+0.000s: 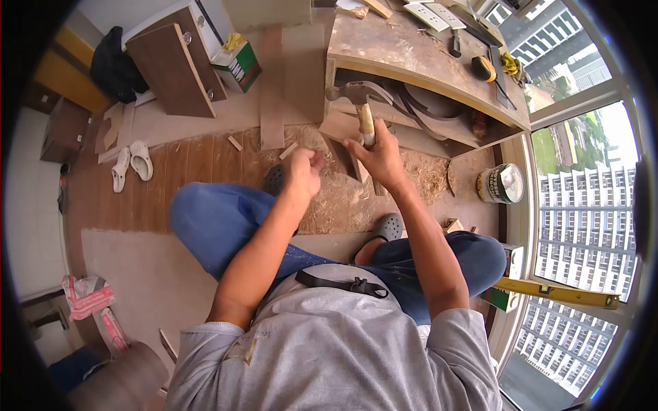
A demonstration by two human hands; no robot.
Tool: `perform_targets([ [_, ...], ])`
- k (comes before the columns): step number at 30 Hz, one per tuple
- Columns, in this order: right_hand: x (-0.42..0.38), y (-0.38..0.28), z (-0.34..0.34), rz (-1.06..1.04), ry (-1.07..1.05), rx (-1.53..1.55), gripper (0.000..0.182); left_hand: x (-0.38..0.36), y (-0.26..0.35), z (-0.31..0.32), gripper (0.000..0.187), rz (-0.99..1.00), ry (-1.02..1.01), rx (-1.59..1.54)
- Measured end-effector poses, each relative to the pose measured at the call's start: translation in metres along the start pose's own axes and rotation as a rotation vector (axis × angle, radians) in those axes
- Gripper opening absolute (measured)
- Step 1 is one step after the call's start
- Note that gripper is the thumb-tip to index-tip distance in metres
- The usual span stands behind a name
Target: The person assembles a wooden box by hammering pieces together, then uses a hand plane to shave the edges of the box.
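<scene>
Brown plank flooring (199,169), strewn with pale curled wood shavings (426,177), fronts a scuffed wooden workbench (384,42); tall window (582,229) on the right, pale high-rise outside. Person sits low, knees spread, blue trousers (219,222), grey clogs on the feet. Right hand (382,157) is closed around the lower handle of a steel-headed claw hammer (365,118), head uppermost, seen against the bench's open compartment, where dark curved strips (428,113) lie. Left hand (302,172) is near it, over the floor, fingers curled inward; cannot tell whether anything small is pinched there. Between the hands, brown wooden pieces (340,130) in front of the bench; whether the hammer touches them is unclear. Right of the shavings, a white-lidded round tub (504,183) by the window. Nearer the body, on the right, a long yellow spirit level (558,293). Far left, a pair of white perforated clogs (141,162) on the planks.
</scene>
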State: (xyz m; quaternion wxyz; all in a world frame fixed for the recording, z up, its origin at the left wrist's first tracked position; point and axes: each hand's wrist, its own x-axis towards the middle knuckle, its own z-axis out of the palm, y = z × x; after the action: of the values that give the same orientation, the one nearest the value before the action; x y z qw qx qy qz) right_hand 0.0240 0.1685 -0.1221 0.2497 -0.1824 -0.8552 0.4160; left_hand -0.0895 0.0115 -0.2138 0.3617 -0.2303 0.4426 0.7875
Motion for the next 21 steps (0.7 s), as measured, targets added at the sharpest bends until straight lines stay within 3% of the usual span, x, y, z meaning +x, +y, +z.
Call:
perform_targets([
  [2,0.001,0.007,0.006,0.056,-0.004,0.045,0.046,-0.014,0.022,0.012,0.018,0.237,-0.115,-0.108],
  [3,-0.001,0.011,0.010,0.112,-0.005,0.091,0.048,-0.027,0.030,0.018,0.018,0.237,-0.105,-0.105],
  [5,-0.009,0.034,0.021,0.133,0.000,0.121,0.049,-0.048,0.043,0.036,0.020,0.472,-0.229,0.039],
  [7,-0.019,0.044,0.026,0.211,-0.007,0.104,0.050,-0.044,0.048,0.040,0.016,0.477,-0.302,0.106],
  [9,-0.025,0.050,0.030,0.278,-0.028,0.132,0.051,-0.041,0.043,0.051,0.015,0.607,-0.422,0.222],
  [11,-0.029,0.049,0.032,0.345,-0.055,0.160,0.051,-0.037,0.036,0.063,0.017,0.602,-0.405,0.279],
  [13,-0.024,0.048,0.036,0.236,-0.038,0.142,0.053,-0.026,0.028,0.067,0.025,0.707,-0.390,0.560],
  [14,-0.021,0.047,0.035,0.234,-0.035,0.150,0.053,-0.021,0.024,0.067,0.024,0.785,-0.341,0.623],
  [17,-0.022,0.046,0.035,0.264,-0.083,0.112,0.051,-0.015,0.019,0.061,0.016,0.757,-0.379,0.870],
  [19,-0.021,0.050,0.029,0.335,-0.165,0.334,0.047,-0.010,0.018,0.059,0.015,0.769,-0.426,0.907],
  [21,-0.021,0.048,0.010,0.344,-0.119,0.366,0.044,-0.007,0.019,0.056,0.015,0.843,-0.413,0.937],
])
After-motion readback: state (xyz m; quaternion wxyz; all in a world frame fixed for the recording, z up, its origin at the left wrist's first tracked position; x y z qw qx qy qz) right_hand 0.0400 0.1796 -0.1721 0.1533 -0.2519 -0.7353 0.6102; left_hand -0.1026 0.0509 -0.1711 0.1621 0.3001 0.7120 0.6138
